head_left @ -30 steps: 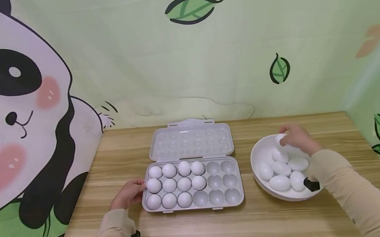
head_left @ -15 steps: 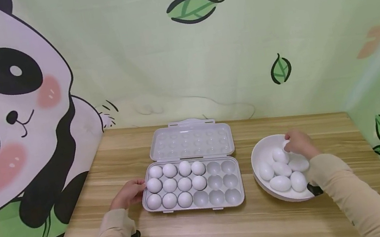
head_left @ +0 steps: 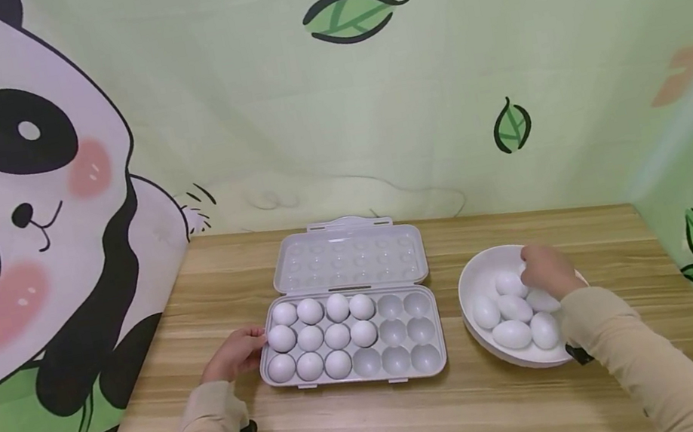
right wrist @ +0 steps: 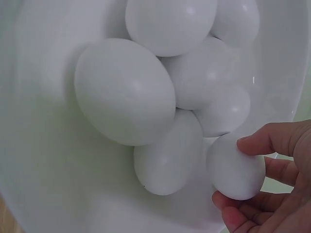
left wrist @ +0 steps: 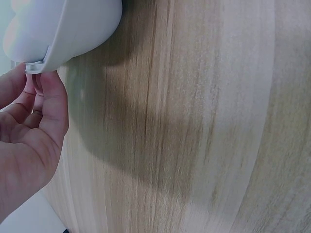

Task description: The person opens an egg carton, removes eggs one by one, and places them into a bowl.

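Eggs, bowl and box. The egg (right wrist: 235, 170) is held by the right hand (head_left: 550, 270), thumb on one side and fingertips on the other; the hand's grip is narrowed to the egg's width. It is within the bowl (head_left: 476, 280), on the far side as the head view shows it. Whether it touches the nearest of the six other eggs (head_left: 513, 308) cannot be told. One second earlier the same hand was at the bowl's far rim, farther left; it has since shifted rightward and lower, and covers more of the bowl's far right rim.

To the left, well apart from the bowl, is the box (head_left: 421, 330), with eleven eggs seated in three rows of four, four and three. The count is the same as in both earlier frames. Bare cups (head_left: 392, 333) make up its right part; the lid (head_left: 348, 258) lies open behind it. The left hand (head_left: 232, 353), its position unchanged, pinches the box's left edge between thumb and finger.

All stand on a wood-grain worktop (head_left: 381, 424) before a green wall cloth (head_left: 244, 95) printed with a panda (head_left: 34, 199) and leaves (head_left: 354, 16).
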A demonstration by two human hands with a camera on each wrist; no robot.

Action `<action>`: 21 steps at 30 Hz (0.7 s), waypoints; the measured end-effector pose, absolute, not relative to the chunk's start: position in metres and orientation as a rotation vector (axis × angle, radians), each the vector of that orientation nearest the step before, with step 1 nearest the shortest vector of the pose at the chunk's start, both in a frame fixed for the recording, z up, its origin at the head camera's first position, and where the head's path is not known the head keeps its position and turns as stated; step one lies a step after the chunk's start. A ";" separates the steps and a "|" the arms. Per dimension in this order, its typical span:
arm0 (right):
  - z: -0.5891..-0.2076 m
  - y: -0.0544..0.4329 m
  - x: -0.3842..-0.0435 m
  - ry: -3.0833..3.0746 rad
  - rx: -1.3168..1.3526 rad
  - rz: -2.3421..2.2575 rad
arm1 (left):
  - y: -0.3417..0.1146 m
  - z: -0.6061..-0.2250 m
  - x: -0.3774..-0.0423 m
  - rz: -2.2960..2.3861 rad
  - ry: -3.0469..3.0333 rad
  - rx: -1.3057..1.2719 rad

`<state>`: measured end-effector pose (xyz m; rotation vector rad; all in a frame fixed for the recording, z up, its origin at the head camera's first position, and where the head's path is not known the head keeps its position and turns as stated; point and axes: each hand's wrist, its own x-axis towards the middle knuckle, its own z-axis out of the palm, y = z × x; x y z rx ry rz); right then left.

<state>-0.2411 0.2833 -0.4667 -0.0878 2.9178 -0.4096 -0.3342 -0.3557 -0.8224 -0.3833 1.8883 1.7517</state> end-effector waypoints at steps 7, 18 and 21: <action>-0.474 0.280 -0.239 2.950 -0.103 -0.312 | -0.354 -0.819 -0.332 1.749 1.894 -0.387; -0.476 0.275 -0.237 2.941 -0.054 -0.207 | -0.354 -0.819 -0.332 1.736 1.899 -0.390; -0.476 0.275 -0.236 2.952 -0.075 -0.184 | -0.354 -0.820 -0.333 1.746 1.894 -0.379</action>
